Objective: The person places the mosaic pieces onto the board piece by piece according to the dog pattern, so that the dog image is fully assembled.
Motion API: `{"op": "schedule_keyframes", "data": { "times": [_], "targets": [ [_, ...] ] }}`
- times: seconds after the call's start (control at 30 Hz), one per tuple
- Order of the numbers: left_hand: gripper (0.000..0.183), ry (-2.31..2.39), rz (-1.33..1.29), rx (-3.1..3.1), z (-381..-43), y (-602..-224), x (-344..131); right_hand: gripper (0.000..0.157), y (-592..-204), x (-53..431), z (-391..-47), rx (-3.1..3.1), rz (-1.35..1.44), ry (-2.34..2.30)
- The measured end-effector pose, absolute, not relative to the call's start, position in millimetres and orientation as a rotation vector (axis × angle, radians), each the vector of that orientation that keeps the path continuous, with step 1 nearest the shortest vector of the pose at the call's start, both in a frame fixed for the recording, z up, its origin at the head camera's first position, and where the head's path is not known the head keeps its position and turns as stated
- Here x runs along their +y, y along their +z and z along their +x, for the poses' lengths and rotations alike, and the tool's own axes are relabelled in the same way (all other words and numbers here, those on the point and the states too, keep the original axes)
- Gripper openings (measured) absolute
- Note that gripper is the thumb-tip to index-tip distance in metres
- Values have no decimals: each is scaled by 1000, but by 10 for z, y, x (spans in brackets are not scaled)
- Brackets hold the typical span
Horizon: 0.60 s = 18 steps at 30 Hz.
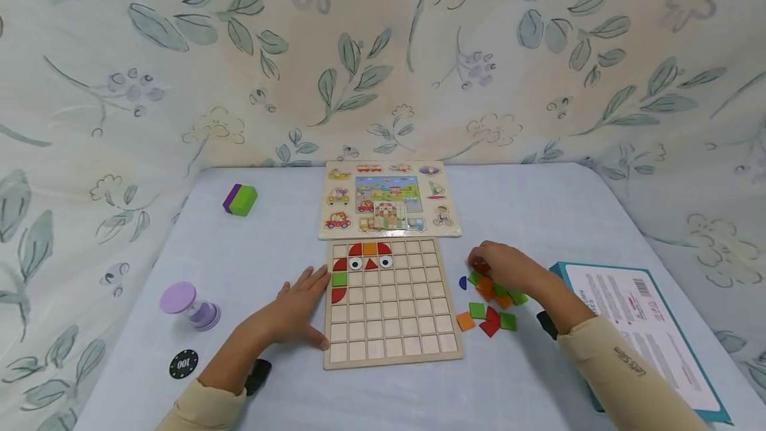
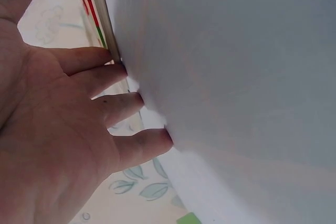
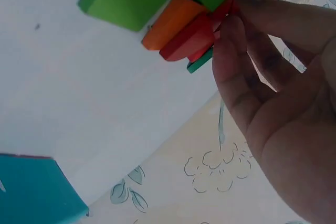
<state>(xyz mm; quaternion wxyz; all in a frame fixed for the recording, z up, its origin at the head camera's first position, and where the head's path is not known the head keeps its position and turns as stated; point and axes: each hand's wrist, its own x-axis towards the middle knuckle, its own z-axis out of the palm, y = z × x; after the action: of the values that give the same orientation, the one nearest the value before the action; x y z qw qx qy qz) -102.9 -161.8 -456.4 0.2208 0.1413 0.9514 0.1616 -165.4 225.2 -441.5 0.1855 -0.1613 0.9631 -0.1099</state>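
A wooden grid board (image 1: 392, 311) lies on the table, its upper left cells holding red pieces (image 1: 339, 294), a green square (image 1: 339, 279), an orange square (image 1: 370, 249) and two eye pieces (image 1: 385, 262). My left hand (image 1: 293, 311) rests spread along the board's left edge, fingers (image 2: 142, 145) extended down to the tabletop. To the right of the board, my right hand (image 1: 505, 265) reaches into a pile of coloured pieces (image 1: 486, 289). Its thumb and fingertips pinch a red piece (image 3: 223, 14) at the pile's edge, partly hidden by the fingers.
Behind the board is a picture puzzle (image 1: 389, 185) with a small pattern card (image 1: 389, 215) on it. A teal-edged box (image 1: 646, 331) lies at right. At left are a purple spool-like object (image 1: 190, 304), a black disc (image 1: 183, 364) and a green-and-purple block (image 1: 242, 200).
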Motion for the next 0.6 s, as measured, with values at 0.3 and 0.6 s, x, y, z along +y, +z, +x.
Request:
{"op": "schedule_keyframes", "data": {
  "times": [0.3,0.6],
  "targets": [
    [119,443,375,2614,-1018,-4549,-1620,15,-4348,2314,-1710,2624,-370,-400],
    [118,417,390,2610,-1042,-4514,-1615,11,-4249,1730,-1675,2758,-470,-823]
  ]
}}
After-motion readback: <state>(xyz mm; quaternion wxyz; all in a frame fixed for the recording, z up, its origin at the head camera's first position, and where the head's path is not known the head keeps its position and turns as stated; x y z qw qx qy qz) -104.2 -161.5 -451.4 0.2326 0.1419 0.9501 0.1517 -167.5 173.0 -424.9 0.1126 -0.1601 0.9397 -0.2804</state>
